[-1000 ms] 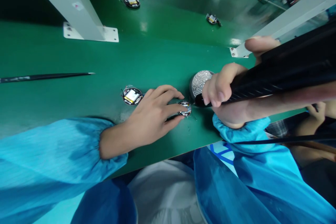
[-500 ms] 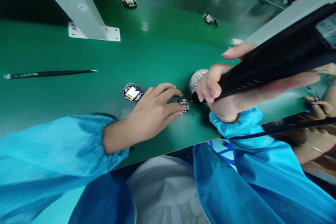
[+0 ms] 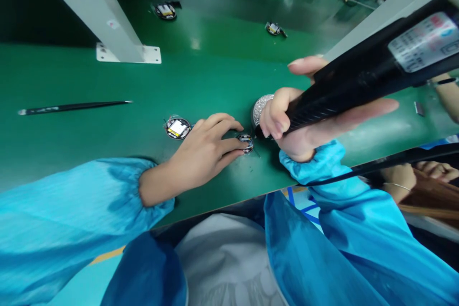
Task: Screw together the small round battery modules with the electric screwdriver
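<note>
My left hand (image 3: 204,150) reaches across the green bench, its fingers curved around a small round circuit assembly (image 3: 245,138) and holding it against the surface. My right hand (image 3: 297,136) is wrapped round a black electric screwdriver (image 3: 355,76), tilted, with its narrow end pointing down and left, close beside that assembly. Whether its tip touches anything I cannot tell. Just behind the right fingers, partly hidden, sits a round silver, glittery piece (image 3: 259,108). Left of the left fingers lies an open round device (image 3: 178,128) with a white and yellow battery and thin wires.
Black tweezers (image 3: 75,107) lie on the left. A grey metal post (image 3: 107,14) is bolted to the bench. Two more open round devices (image 3: 166,11) lie toward the back. At the right, a co-worker's arm (image 3: 399,181) shows below a black cable (image 3: 387,161).
The view has shifted slightly, bringing more of the screwdriver's label into sight. My hands keep nearly the same positions at the small assembly. The co-worker's hands at the right have moved.
</note>
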### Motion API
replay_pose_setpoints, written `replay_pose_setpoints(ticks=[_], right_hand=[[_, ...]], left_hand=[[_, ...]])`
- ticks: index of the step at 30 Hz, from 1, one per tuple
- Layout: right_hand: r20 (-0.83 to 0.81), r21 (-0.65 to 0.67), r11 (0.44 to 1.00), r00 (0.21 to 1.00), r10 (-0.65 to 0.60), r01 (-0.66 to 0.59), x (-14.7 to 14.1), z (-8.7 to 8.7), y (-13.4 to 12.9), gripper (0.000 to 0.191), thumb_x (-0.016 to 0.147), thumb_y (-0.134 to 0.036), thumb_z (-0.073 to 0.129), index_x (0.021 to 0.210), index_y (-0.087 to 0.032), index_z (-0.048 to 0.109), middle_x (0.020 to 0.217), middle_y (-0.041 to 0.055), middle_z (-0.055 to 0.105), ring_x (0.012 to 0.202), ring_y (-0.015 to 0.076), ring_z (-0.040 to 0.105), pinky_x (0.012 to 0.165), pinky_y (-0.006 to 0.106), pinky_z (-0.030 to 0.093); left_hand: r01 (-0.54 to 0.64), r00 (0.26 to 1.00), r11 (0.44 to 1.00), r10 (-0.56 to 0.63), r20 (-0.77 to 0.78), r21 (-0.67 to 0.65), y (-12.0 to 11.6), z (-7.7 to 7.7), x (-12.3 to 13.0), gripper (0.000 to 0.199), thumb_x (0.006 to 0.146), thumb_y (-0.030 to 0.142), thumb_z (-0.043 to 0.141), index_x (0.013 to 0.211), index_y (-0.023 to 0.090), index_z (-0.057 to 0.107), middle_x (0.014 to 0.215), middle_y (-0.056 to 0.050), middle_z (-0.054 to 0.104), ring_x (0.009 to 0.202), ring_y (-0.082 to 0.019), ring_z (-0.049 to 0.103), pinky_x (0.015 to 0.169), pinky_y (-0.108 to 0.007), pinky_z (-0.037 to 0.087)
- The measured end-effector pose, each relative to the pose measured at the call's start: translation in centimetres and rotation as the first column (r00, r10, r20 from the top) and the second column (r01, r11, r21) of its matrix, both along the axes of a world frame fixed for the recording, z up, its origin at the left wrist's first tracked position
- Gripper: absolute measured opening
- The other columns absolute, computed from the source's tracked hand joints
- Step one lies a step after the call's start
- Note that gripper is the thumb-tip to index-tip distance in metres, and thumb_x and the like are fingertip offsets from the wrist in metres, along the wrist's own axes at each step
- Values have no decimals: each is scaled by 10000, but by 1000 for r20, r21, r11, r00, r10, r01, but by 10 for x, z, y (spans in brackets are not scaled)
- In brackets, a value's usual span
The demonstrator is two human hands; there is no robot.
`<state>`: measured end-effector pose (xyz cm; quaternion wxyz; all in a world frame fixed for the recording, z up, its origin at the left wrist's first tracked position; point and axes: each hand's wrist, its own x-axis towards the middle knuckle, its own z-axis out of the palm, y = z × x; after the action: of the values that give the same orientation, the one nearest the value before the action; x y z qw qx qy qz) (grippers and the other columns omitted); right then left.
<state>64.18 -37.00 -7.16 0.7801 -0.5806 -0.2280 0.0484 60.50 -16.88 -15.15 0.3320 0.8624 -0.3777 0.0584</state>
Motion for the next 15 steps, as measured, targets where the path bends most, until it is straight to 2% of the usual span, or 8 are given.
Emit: replay_pose_setpoints(ticks=[3, 7, 9, 12, 15], right_hand=[[36, -23, 999, 999, -35, 36, 2, -8, 3, 833, 701, -997, 519, 1065, -257, 637, 490, -57, 492, 359, 144, 439, 429, 304, 428], [120, 127, 989, 989, -86, 71, 5, -21, 9, 658, 749, -874, 670, 1077, -307, 606, 481, -86, 475, 316, 130, 362, 354, 282, 368], [158, 164, 985, 985, -76, 50, 6, -24, 7, 641, 795, -844, 652, 1143, -310, 595, 497, -87, 480, 316, 130, 378, 352, 279, 387], [223, 54, 997, 972, -67, 57, 8, -21, -3, 806, 787, -947, 503, 1220, -276, 605, 538, -59, 514, 392, 149, 501, 446, 294, 488], [271, -129, 987, 961, -60, 98, 7, -10, -16, 964, 744, -1021, 318, 1147, -214, 657, 559, -33, 542, 439, 146, 564, 511, 294, 515]], left_hand=[[-1, 1000, 1000, 1, 5, 3, 0, 0, 0, 193, 1015, 331, 625, 1118, 269, 777, 1342, -84, 641, 1327, -312, 525, 1084, -510, 456], [16, 1000, 1000, -16, 2, 15, 3, 2, 1, 192, 1015, 333, 623, 1119, 269, 772, 1343, -91, 637, 1320, -310, 528, 1082, -510, 453], [39, 999, 999, -38, -17, 20, 4, 5, 3, 181, 1012, 317, 624, 1109, 268, 769, 1352, -88, 631, 1320, -306, 528, 1083, -502, 448], [37, 996, 999, -39, -77, -22, 2, 11, 5, 224, 1009, 300, 607, 1196, 241, 715, 1317, -93, 650, 1288, -285, 549, 1074, -478, 448], [-40, 993, 999, 39, -111, -7, -4, 17, 5, 337, 1016, 324, 584, 1327, 199, 618, 1317, -120, 643, 1271, -291, 550, 1055, -477, 445]])
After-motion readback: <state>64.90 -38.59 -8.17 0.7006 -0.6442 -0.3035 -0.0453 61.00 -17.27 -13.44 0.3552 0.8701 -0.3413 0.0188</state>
